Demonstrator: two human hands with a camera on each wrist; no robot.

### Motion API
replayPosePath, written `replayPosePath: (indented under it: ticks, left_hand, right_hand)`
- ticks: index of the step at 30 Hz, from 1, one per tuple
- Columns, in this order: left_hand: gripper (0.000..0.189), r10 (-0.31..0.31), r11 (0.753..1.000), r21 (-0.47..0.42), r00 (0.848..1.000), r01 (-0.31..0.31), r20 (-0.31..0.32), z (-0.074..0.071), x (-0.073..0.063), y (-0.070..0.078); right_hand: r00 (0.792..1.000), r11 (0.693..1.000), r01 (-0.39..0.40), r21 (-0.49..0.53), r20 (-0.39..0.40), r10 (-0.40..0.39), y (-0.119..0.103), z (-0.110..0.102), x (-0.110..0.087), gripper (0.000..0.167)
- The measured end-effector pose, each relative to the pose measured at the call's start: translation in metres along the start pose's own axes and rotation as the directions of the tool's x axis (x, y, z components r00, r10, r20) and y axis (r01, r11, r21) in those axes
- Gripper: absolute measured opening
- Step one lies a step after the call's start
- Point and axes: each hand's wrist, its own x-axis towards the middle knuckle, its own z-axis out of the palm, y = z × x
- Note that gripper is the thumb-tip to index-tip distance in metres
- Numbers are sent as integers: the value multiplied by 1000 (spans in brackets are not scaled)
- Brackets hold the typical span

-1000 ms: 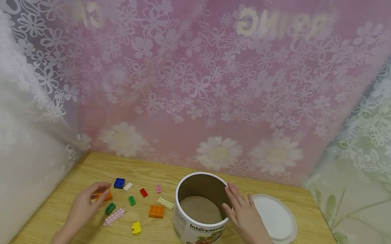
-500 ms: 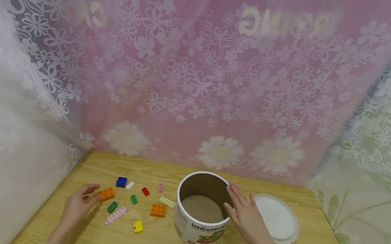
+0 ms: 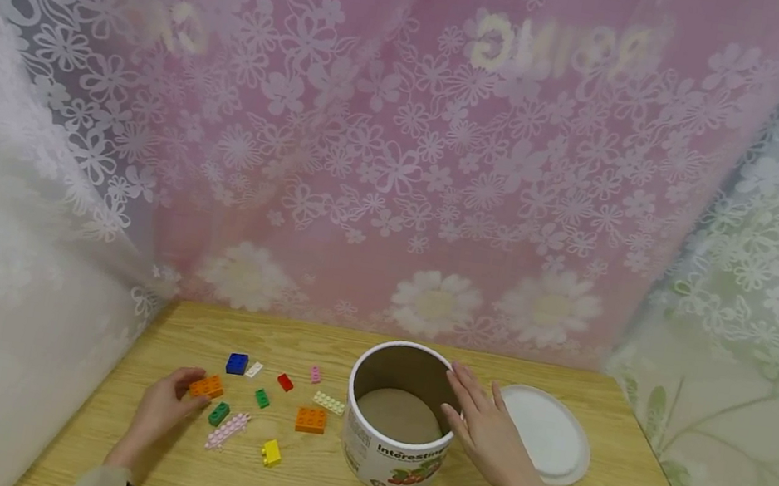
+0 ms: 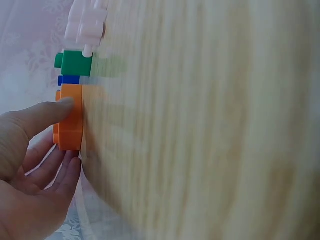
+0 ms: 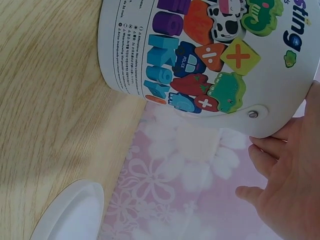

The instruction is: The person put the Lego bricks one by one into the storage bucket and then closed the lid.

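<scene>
My left hand (image 3: 162,409) is at the left of the table with an orange toy brick (image 3: 207,386) between its thumb and fingers. In the left wrist view the thumb lies on the face of that orange brick (image 4: 71,120), and the fingers curl round its near end. The brick is down on the tabletop. My right hand (image 3: 490,439) rests against the right side of a white round bucket (image 3: 394,466), fingers straight at the rim. The right wrist view shows the bucket's printed wall (image 5: 210,60) with fingertips touching its edge. No bricks show inside the bucket.
Around the left hand lie a green brick (image 3: 219,414), a pale pink studded piece (image 3: 228,431), a blue brick (image 3: 237,364) and a yellow brick (image 3: 271,453). Another orange brick (image 3: 311,420) sits beside the bucket. A white lid (image 3: 550,435) lies at right. Floral curtains (image 3: 403,153) enclose the table.
My left hand first drew back a little from the orange brick, then came in again and closed its thumb and fingers on it. The right hand has stayed at the bucket.
</scene>
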Motion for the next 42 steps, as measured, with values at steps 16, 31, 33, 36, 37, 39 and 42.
replayPosePath:
  ticks: [16, 31, 33, 36, 37, 39, 42]
  left_hand:
    - [41, 34, 999, -33, 999, -34, 14, -15, 10, 17]
    - [37, 110, 993, 35, 994, -110, 8, -22, 13, 65]
    - [38, 132, 991, 33, 991, -132, 9, -21, 15, 71]
    - [39, 167, 986, 28, 986, -167, 9, -18, 17, 82]
    - [39, 174, 984, 26, 985, -174, 9, -17, 18, 86]
    - [39, 187, 982, 21, 982, -187, 12, -15, 18, 94]
    - [39, 199, 980, 7, 980, -199, 23, -11, 19, 106]
  right_hand:
    - [1000, 998, 25, -62, -13, -25, -1, -1, 1, 59]
    - [1000, 999, 19, -44, -14, -19, -2, -2, 1, 59]
    - [1000, 999, 17, -41, -10, -17, -1, -2, 0, 59]
    - [1000, 999, 9, -34, -19, -10, -1, -2, -2, 60]
    - [1000, 999, 6, -33, -23, -7, -1, -2, -3, 61]
    - [1000, 999, -1, -35, -29, 0, -1, -3, -3, 63]
    - [1000, 999, -11, -44, -30, 10, -1, -5, -4, 66]
